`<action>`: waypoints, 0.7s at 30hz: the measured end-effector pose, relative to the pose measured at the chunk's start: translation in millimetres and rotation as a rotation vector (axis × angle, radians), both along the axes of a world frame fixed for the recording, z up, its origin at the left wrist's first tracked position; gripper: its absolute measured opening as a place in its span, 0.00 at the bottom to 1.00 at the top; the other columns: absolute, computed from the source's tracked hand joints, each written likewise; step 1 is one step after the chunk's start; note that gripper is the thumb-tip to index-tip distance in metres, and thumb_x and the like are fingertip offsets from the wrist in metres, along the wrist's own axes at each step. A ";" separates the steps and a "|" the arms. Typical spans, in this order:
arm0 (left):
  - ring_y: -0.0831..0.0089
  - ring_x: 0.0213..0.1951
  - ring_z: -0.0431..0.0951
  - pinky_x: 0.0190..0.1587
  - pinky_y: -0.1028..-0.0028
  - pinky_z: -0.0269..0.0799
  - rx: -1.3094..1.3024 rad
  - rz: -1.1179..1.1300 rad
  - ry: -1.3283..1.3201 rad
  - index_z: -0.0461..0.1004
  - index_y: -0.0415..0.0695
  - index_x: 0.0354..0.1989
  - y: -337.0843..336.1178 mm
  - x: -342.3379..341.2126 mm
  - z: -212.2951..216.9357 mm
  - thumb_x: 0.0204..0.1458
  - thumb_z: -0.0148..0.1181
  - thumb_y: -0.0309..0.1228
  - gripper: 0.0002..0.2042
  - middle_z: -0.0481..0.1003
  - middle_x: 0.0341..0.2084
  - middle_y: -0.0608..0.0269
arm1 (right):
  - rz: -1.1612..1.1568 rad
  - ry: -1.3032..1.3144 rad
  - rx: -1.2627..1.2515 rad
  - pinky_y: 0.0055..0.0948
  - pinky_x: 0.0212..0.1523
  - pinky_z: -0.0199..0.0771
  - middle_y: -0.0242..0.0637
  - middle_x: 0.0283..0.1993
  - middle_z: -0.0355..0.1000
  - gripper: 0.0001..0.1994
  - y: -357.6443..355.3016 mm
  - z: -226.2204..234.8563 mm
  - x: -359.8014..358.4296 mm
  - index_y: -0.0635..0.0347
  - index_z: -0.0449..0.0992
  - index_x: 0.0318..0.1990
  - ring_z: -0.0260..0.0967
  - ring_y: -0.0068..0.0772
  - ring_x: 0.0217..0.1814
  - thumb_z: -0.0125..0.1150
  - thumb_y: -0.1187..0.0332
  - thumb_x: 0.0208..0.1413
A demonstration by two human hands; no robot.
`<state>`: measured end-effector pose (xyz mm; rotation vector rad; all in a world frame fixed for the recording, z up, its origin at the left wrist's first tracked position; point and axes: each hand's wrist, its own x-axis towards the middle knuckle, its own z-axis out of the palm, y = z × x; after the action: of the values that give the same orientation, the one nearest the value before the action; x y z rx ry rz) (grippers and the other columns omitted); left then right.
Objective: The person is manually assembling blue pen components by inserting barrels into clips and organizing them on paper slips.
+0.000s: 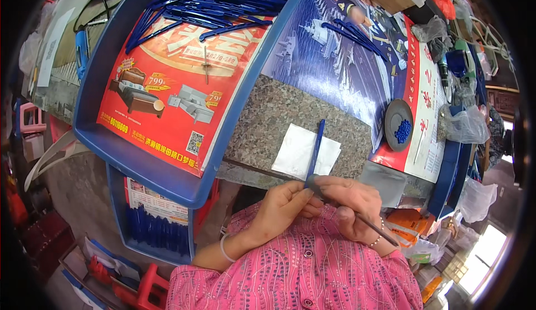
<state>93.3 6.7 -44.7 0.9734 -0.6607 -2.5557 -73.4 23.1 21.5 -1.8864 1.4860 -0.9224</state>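
Observation:
Close to my body, my left hand [285, 205] pinches the near end of a slim blue strip [316, 151]. The strip points away from me across a folded white paper [296, 152] on the stone tabletop. My right hand [354, 198] is closed around a dark, rod-like tool [375, 227]. One end of this tool tapers to a point below my palm; its thicker grey end meets the strip beside my left fingertips. The exact contact is hidden by my fingers.
A blue tray [151, 186] lined with red printed paper stands at left, with a heap of blue strips [223, 0] at its far end. A lower blue bin [120, 215] holds more. To the right, a round dark dish [397, 109] contains small blue pieces; several strips [357, 37] lie beyond on a poster.

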 end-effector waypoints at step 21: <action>0.69 0.30 0.80 0.33 0.77 0.76 0.030 -0.040 -0.097 0.69 0.31 0.41 -4.0 0.9 5.3 0.60 0.45 0.29 0.12 0.77 0.29 0.53 | -0.186 -0.025 0.079 0.27 0.32 0.68 0.50 0.37 0.74 0.26 4.4 4.3 -17.0 0.67 0.71 0.31 0.68 0.35 0.36 0.34 0.51 0.63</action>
<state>94.2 2.7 -39.5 1.1104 -0.6762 -2.5733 -90.3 27.5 25.9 -1.6959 1.6793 -0.9520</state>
